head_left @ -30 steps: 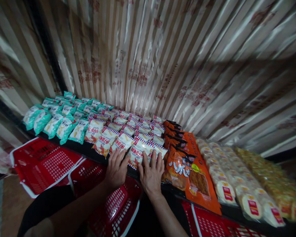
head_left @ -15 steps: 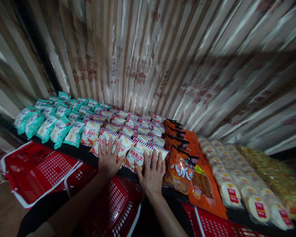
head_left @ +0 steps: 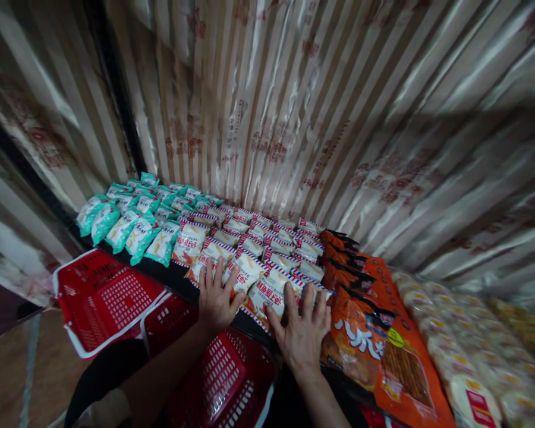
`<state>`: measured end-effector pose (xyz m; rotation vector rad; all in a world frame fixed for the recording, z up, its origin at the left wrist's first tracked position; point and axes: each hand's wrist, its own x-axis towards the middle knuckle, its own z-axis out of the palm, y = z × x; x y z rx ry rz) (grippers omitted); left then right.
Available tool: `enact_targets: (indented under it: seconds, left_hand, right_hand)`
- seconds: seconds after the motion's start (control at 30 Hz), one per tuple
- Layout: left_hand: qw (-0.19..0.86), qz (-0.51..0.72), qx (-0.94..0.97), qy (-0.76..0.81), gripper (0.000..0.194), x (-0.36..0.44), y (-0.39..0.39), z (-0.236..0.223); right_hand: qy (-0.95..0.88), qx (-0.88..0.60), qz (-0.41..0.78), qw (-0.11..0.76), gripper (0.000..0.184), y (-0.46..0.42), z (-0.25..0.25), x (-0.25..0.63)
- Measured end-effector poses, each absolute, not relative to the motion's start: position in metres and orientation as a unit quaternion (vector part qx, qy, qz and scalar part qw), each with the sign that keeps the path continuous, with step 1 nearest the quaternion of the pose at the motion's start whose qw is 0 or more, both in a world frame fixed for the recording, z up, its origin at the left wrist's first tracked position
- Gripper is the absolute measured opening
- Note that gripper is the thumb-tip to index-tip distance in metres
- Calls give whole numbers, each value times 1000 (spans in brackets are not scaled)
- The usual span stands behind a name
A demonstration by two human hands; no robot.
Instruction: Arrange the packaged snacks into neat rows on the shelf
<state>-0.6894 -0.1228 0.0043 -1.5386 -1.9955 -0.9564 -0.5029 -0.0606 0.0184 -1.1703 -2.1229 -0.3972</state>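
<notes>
My left hand point(head_left: 216, 297) lies flat with fingers spread on the front white snack packets with red and blue striped edges point(head_left: 245, 270). My right hand point(head_left: 304, 328) rests open on the neighbouring front packet point(head_left: 271, 291) of the same kind, beside the orange snack bags point(head_left: 365, 339). Several rows of these white packets fill the dark shelf point(head_left: 178, 279) behind my hands. Neither hand grips anything.
Teal packets point(head_left: 129, 220) lie at the shelf's left end. Round pale cakes in clear wrap point(head_left: 463, 356) lie to the right of the orange bags. Red plastic baskets point(head_left: 102, 297) stand below the shelf front. A striped beige curtain point(head_left: 316, 119) hangs behind.
The view shifted, so everything sits further right and lower. Both hands stay flat on the front white packets; the left hand moved up onto them from the shelf edge.
</notes>
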Motion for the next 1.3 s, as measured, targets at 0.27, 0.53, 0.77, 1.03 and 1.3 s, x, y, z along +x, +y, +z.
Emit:
enact_targets:
  seconds: [0.27, 0.53, 0.77, 1.03, 1.3]
  left_hand:
    - [206, -316, -564, -734, 56, -689, -118, 2]
    - [212, -341, -567, -719, 53, -689, -119, 0]
    - [227, -340, -562, -719, 56, -693, -121, 3]
    - [204, -307, -592, -717, 58, -697, -118, 8]
    - [208, -312, -580, -724, 64, -700, -124, 9]
  right_hand:
    - [-823, -437, -143, 334, 61, -55, 13, -503]
    - [-817, -465, -137, 314, 60, -63, 15, -504]
    - [-803, -454, -145, 358, 62, -60, 12, -501]
    - [-807, -442, -152, 360, 68, -54, 9, -504]
    - [-806, -423, -177, 374, 70, -52, 7, -505]
